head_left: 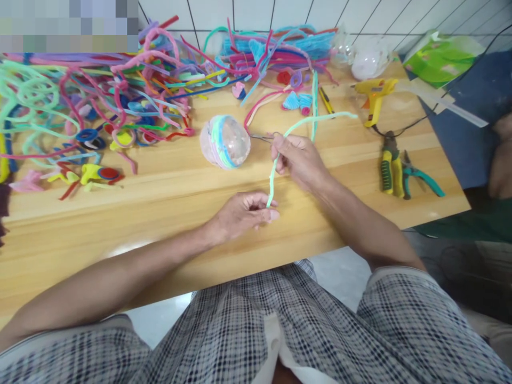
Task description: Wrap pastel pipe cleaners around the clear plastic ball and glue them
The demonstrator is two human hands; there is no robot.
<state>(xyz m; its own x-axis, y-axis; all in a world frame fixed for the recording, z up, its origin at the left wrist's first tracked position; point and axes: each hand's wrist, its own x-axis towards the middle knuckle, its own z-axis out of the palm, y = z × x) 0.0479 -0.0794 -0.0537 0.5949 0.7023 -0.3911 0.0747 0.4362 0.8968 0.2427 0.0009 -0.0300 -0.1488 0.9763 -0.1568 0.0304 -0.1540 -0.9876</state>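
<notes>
A mint-green pipe cleaner [272, 181] runs between my two hands above the table. My left hand [244, 213] pinches its lower end between thumb and fingers. Higher up, my right hand [298, 160] grips the same strand, and its free end curves off to the right. Just left of my right hand lies a clear ball [236, 143] wrapped with a band of pastel pipe cleaners. A thin metal tool [260, 137], perhaps scissors, lies between the ball and my right hand, partly hidden by the fingers.
Many coloured pipe cleaners [92, 96] are heaped at the left and back. To the right are a yellow glue gun [374, 96], yellow-green pliers [392, 168] and teal-handled pliers [424, 178]. A cutter knife [327, 100] lies behind my right hand. Clear globes [370, 61] stand at the back.
</notes>
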